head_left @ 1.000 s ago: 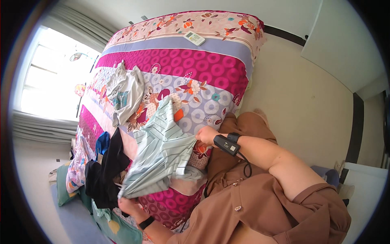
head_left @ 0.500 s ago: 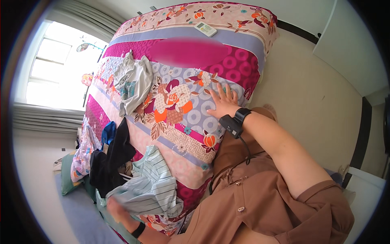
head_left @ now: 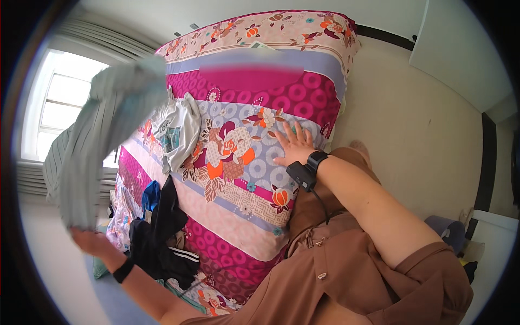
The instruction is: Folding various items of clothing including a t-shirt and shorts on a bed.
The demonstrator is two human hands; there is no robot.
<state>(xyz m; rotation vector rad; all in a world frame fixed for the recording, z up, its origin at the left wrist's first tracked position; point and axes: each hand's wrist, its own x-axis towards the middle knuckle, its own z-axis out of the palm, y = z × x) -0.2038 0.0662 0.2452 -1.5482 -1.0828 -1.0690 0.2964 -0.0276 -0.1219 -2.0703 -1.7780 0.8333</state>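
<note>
My left hand (head_left: pixel 93 242) is raised off the left side of the bed, its fingers closed on a pale green striped shirt (head_left: pixel 81 157). The shirt stretches up and away from the hand through the air, its far end blurred and passing in front of the window. My right hand (head_left: pixel 295 143) rests flat on the flowered bedspread (head_left: pixel 260 176) with spread fingers and nothing in it. A white printed T-shirt (head_left: pixel 181 130) lies crumpled across the bed from it. Black clothes (head_left: pixel 157 238), one with white stripes, lie bunched nearest my left forearm.
Beside the black clothes sit a blue cloth (head_left: pixel 151 196) and a pale patterned cloth (head_left: pixel 122 214). A white remote control (head_left: pixel 262 46) lies near the bed's far edge. Pale floor (head_left: pixel 411 119) runs along the right side. Grey curtains (head_left: pixel 108 40) frame the window (head_left: pixel 67 97).
My left hand has lifted the striped shirt off the bed and swung it up to the left, uncovering the black clothes beneath. My right hand has stayed on the bedspread.
</note>
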